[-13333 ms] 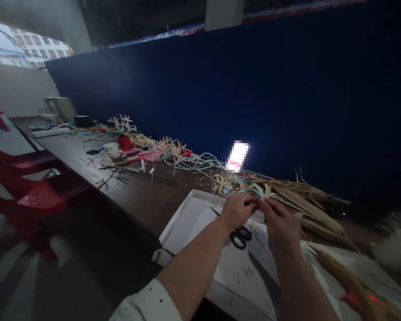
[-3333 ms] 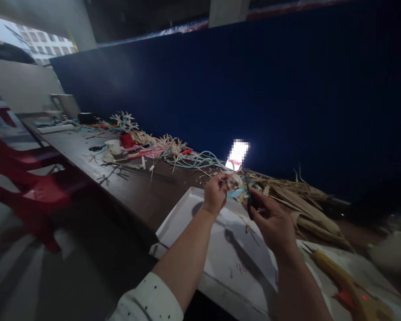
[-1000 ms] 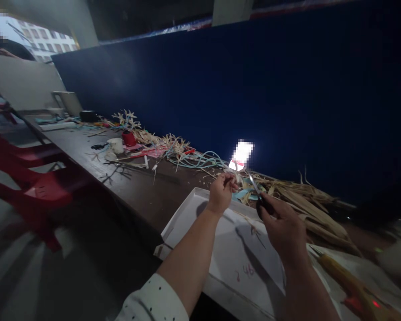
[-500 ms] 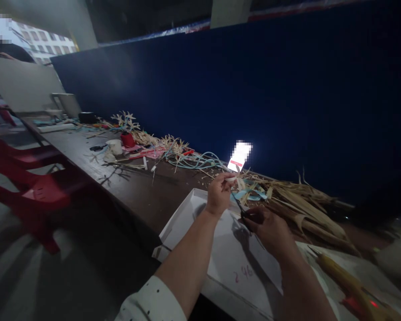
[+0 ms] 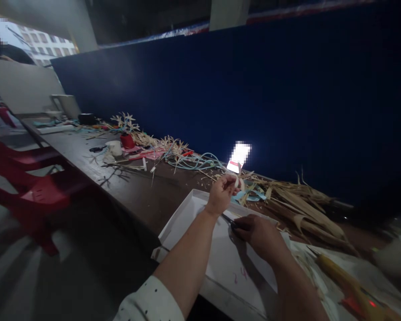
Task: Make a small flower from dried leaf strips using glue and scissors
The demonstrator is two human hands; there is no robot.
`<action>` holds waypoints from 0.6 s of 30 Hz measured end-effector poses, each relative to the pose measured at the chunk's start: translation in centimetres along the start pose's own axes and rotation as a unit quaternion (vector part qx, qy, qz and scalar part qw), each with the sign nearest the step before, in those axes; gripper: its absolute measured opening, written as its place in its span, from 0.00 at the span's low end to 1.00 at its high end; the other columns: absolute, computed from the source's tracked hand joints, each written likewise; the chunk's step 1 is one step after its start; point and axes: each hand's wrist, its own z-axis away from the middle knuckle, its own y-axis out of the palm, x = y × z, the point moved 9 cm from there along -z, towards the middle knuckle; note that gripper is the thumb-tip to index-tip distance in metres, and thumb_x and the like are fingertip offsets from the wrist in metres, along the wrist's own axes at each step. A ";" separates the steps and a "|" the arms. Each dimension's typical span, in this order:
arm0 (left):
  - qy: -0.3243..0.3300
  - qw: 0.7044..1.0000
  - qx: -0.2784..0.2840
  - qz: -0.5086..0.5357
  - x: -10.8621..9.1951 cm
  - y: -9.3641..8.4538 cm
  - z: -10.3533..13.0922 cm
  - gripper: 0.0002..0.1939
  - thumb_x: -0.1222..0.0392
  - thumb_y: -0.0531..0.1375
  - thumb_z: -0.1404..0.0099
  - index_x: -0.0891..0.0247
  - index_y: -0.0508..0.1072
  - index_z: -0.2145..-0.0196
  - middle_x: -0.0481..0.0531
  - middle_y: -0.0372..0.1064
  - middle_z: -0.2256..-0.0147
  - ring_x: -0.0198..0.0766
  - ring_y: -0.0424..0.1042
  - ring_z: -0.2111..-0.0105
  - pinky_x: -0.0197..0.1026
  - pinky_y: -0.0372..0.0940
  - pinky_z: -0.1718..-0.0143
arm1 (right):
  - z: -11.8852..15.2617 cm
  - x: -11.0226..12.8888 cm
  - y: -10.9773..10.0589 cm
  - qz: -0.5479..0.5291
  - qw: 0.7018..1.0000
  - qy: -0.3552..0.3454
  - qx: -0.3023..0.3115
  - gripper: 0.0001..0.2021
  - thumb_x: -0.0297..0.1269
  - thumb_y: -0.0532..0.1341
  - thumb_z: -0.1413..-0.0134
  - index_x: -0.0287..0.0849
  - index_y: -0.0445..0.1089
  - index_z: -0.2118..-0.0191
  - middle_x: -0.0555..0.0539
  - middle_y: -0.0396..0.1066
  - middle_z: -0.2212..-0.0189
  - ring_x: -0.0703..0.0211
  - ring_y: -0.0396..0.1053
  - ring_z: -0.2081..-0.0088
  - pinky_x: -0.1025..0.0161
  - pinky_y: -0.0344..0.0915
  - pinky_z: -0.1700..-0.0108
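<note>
My left hand [image 5: 220, 194] is closed, pinching a small pale flower-like piece of dried husk [image 5: 239, 182] above the back edge of a white box lid [image 5: 217, 249]. Below and to the right, my right hand [image 5: 258, 232] is wrapped round dark scissors [image 5: 227, 219]. Their blades point left, under my left hand and apart from the husk piece; the handles are mostly hidden by my fingers. Red handwritten marks show on the lid. Behind my left hand a lit phone screen [image 5: 239, 157] leans by the blue wall.
Dried husks [image 5: 307, 207] lie in a pile at right. A yellow glue gun [image 5: 344, 278] with a red light rests at front right. Leftward are wires [image 5: 194, 161], a red thread spool [image 5: 127, 141], black scissors [image 5: 96, 149] and husk flowers [image 5: 123, 121]. Red chairs [image 5: 43, 194] stand left.
My right hand and the scissors have moved down and left, away from the husk piece. My left hand has turned slightly, showing more of the piece.
</note>
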 end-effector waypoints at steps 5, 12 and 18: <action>-0.014 1.000 0.016 -0.017 0.7 0.2 0.0 0.12 0.57 0.61 0.45 0.66 0.67 0.65 0.48 0.68 0.72 0.28 0.65 0.76 0.31 0.61 0.76 | 0.1 0.7 -0.2 0.011 0.999 -0.038 -0.014 0.11 0.41 0.61 0.54 0.55 0.77 0.63 0.50 0.76 0.65 0.52 0.72 0.63 0.62 0.60 0.65; -0.046 0.997 0.029 -0.056 0.4 0.9 0.4 0.11 0.55 0.60 0.44 0.67 0.67 0.68 0.50 0.68 0.71 0.27 0.63 0.78 0.31 0.59 0.77 | -0.2 -1.1 1.6 -0.166 0.985 -0.019 0.032 0.16 0.38 0.62 0.58 0.49 0.75 0.59 0.49 0.77 0.64 0.52 0.73 0.64 0.61 0.64 0.63; -0.065 0.994 0.049 -0.074 1.8 1.0 0.4 0.12 0.54 0.60 0.43 0.66 0.67 0.68 0.49 0.67 0.73 0.28 0.62 0.77 0.31 0.58 0.77 | -0.2 -0.3 -0.8 -0.218 0.975 -0.010 -0.040 0.13 0.41 0.60 0.53 0.46 0.76 0.62 0.48 0.77 0.66 0.53 0.72 0.65 0.61 0.64 0.62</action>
